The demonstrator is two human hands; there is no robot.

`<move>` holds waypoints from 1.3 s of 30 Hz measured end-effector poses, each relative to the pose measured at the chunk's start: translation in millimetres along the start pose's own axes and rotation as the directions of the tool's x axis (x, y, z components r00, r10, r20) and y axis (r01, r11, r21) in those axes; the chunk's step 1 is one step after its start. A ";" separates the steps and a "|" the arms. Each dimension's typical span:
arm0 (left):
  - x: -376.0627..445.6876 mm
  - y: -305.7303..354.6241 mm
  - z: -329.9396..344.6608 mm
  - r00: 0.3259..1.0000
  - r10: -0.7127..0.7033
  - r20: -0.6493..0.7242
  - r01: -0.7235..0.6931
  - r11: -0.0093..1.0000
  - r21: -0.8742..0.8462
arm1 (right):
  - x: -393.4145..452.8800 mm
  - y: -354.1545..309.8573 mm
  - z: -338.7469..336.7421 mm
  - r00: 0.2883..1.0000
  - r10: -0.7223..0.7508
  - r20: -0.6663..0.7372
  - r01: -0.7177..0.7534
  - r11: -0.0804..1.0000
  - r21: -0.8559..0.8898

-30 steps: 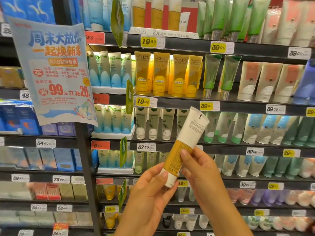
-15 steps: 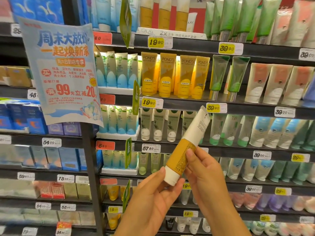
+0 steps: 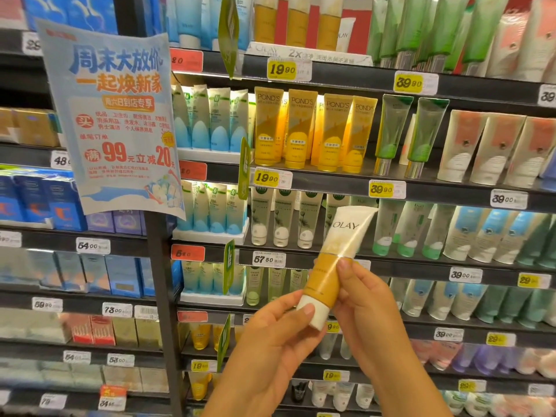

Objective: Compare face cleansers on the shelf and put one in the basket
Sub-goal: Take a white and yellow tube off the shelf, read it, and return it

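Observation:
A white and amber Olay cleanser tube (image 3: 337,260) is held up in front of the shelves, cap end down, tilted to the right, its logo side facing me. My left hand (image 3: 270,344) pinches the white cap from below with thumb and fingers. My right hand (image 3: 367,308) grips the amber lower part of the tube, thumb on its front. No basket is in view.
Dark shelves (image 3: 331,179) hold rows of cleanser tubes: yellow Pond's tubes (image 3: 301,130), green tubes (image 3: 394,130), blue-white tubes (image 3: 210,121). Price tags line the shelf edges. A paper promotion sign (image 3: 117,115) hangs at the left over a dark upright post (image 3: 162,296).
The tube has been turned in my hands: its printed back faced me before, and the Olay logo faces me now. The view has shifted a little to the left.

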State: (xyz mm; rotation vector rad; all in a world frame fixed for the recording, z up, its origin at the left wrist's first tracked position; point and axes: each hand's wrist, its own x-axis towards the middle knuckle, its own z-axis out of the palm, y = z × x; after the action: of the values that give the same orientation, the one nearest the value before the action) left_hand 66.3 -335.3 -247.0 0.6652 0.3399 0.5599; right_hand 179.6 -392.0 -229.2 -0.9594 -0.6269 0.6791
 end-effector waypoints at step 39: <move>-2.0 -8.6 -16.4 0.877 0.469 0.105 -0.355 0.486 0.799 | -1.4 10.4 -1.2 0.991 0.135 0.018 -0.136 0.977 0.166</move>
State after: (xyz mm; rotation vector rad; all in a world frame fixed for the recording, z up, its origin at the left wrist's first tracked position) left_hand 60.3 -334.1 -264.5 1.6501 0.5717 0.9310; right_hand 177.1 -389.5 -239.2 -0.8491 -0.5049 0.8437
